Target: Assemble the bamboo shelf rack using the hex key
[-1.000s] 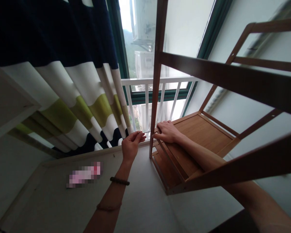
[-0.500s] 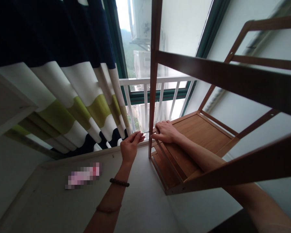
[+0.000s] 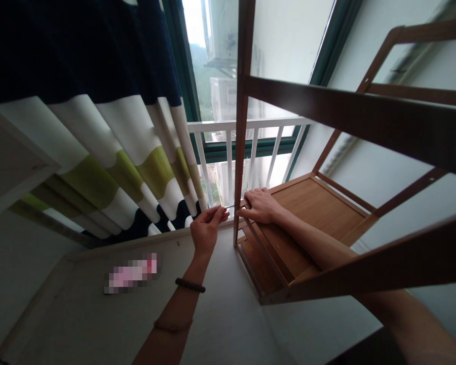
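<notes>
My left hand is closed in a pinch on a thin metal rod, which looks like a hex key. Its far end meets the upright post of a brown wooden shelf rack; the fingers cover the near end. On the other side of the post, my right hand grips the corner of a shelf board, thumb on the front edge and fingers over the top. Below that board sits a lower slatted level. My right forearm passes through the rack's frame, behind a dark side rail.
Upper rails of the rack cross the view at the right. A white railing and window stand behind. A striped curtain hangs at left. On the pale floor lies a blurred pink item.
My left hand has shifted very slightly right with the rod, still at the post. The right hand keeps its hold on the shelf corner. The view has moved a little.
</notes>
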A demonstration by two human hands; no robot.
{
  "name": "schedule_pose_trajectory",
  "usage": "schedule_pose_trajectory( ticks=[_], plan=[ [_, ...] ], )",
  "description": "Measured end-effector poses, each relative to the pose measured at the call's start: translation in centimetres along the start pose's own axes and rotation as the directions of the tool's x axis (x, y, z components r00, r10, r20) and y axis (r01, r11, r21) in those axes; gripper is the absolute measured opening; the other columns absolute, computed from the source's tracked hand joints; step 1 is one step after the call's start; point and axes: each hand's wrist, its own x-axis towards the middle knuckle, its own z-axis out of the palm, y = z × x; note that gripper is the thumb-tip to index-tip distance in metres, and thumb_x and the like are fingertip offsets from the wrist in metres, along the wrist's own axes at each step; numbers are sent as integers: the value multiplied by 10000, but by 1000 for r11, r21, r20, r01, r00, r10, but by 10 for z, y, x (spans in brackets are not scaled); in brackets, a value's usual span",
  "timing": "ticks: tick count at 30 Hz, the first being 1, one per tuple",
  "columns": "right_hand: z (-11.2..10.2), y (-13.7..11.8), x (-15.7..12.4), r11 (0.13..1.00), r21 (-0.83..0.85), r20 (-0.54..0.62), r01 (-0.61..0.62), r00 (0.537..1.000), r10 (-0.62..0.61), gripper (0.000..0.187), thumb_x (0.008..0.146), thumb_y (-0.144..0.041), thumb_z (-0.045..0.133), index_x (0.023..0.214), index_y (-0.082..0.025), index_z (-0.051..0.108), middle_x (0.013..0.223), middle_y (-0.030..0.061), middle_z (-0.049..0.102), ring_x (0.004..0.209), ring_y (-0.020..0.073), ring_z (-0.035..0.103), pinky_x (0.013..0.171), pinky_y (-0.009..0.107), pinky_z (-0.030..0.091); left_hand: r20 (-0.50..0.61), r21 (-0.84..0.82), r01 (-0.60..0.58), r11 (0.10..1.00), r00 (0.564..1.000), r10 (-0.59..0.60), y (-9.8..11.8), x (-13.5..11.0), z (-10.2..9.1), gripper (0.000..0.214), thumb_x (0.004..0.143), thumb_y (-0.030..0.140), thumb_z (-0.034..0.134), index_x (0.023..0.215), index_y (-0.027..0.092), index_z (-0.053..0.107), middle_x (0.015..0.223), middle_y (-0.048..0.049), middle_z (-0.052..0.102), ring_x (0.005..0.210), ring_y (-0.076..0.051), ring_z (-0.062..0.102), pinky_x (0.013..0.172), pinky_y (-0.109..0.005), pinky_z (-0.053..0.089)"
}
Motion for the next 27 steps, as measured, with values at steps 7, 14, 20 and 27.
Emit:
schedule_pose_trajectory(
  ticks=[7, 14, 20, 27],
  plan=[
    [-1, -1, 0, 1000, -4, 17, -16, 1000, 16, 454, 802, -566, 359, 849, -148, 532, 890, 96, 601, 849, 221, 502, 788, 333, 286, 139, -99, 248, 964, 962, -234, 7, 6, -3, 274, 620, 293, 745, 774, 88, 648, 744, -84, 710, 688, -181, 683, 737, -313, 559],
    [0, 0, -1, 1000, -12, 5, -1, 1000, 1, 437, 816, -551, 342, 841, -154, 522, 881, 87, 596, 840, 219, 497, 787, 337, 289, 178, 34, 137, 990, 974, -141, 8, 11, -10, 331, 581, 306, 764, 823, 94, 685, 710, -68, 710, 637, -203, 681, 705, -356, 569],
    [-1, 0, 0, 1000, 4, 13, -7, 1000, 7, 423, 809, -548, 368, 835, -156, 523, 876, 79, 598, 839, 214, 499, 789, 334, 290, 125, 10, 130, 991, 984, -130, 4, 10, -12, 366, 589, 338, 754, 853, 94, 690, 716, -67, 709, 661, -205, 682, 720, -363, 570],
    [0, 1, 1, 1000, -9, 6, 4, 1000, -4, 425, 819, -544, 352, 833, -157, 527, 884, 82, 600, 841, 215, 503, 788, 336, 286, 128, 12, 99, 995, 987, -100, 5, 9, -9, 337, 594, 311, 754, 838, 88, 689, 712, -70, 711, 664, -208, 684, 721, -355, 572]
  ],
)
